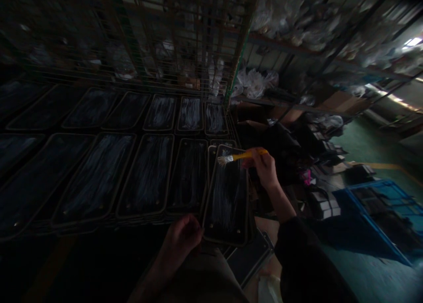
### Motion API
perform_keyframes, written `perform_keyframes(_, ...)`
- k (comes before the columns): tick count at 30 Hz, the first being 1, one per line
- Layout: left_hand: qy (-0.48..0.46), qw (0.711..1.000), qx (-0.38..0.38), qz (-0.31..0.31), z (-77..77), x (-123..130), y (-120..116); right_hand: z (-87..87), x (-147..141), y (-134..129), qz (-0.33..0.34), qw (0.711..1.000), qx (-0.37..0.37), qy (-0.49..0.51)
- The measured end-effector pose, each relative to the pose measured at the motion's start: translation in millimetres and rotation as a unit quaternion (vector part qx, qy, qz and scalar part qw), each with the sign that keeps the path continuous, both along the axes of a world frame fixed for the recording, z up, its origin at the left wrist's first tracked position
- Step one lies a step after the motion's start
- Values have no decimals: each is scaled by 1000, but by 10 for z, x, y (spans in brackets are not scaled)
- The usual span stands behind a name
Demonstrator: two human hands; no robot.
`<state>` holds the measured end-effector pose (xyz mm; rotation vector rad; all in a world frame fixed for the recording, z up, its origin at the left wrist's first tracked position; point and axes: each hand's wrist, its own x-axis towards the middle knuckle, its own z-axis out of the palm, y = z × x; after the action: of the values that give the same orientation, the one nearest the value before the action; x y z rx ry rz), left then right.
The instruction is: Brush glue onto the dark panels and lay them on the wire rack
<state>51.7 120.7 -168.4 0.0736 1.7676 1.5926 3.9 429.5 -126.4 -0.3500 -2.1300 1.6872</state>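
Observation:
In my right hand (262, 165) is a paintbrush (243, 155) with a yellow handle and pale bristles. Its bristles are over the upper end of a black rectangular panel (226, 201) with rounded corners, a pale edge and whitish streaks. My left hand (185, 233) has its fingers curled at the panel's lower left edge; they seem to pinch that edge, in dim light. Beside it, more streaked panels (145, 175) lie in two rows to the left.
Behind the rows rises a wire mesh rack (185, 30) with a green post (236, 74). Shelves with clear plastic bags (254, 83) stand at the back right. A blue crate (363, 219) is on the green floor at right. More dark panels (247, 259) lie low in front.

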Motion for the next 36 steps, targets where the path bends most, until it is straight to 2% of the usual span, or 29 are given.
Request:
perform_keyframes(5, -32, 999, 14, 12, -39, 43, -8, -50, -86, 77, -72, 994, 70, 34)
perform_keyframes(9, -31, 999, 16, 25, -82, 101, 2, -8, 91, 75, -83, 984, 156, 27)
perform_keyframes(12, -41, 998, 30, 46, -115, 139, 33, 80, 371, -19, -52, 971, 232, -2)
perform_keyframes(14, -52, 996, 40, 60, -127, 157, 58, 198, 590, -119, -8, 963, 267, -32)
perform_keyframes(17, -59, 995, 43, 67, -135, 176, 85, 420, 821, -240, 73, 965, 242, -74)
perform_keyframes(18, -60, 995, 40, 69, -138, 180, 87, 478, 840, -254, 84, 966, 231, -78)
perform_keyframes(20, -59, 995, 34, 68, -149, 185, 83, 521, 773, -231, 64, 971, 225, -57)
perform_keyframes(22, -56, 996, 33, 61, -159, 185, 73, 451, 607, -153, 22, 972, 232, -20)
perform_keyframes(24, -47, 997, 33, 54, -161, 182, 64, 311, 436, -66, -1, 969, 246, -3)
perform_keyframes(27, -33, 998, 17, 59, -140, 183, 71, 152, 379, -29, 35, 952, 304, -11)
perform_keyframes(29, -44, 996, 14, 71, -117, 189, 88, 166, 527, -92, 73, 936, 343, -20)
perform_keyframes(31, -61, 994, 22, 84, -90, 198, 109, 268, 783, -197, 112, 924, 364, -34)
perform_keyframes(36, -85, 991, 36, 98, -14, 233, 148, 547, 1461, -453, 207, 911, 345, -87)
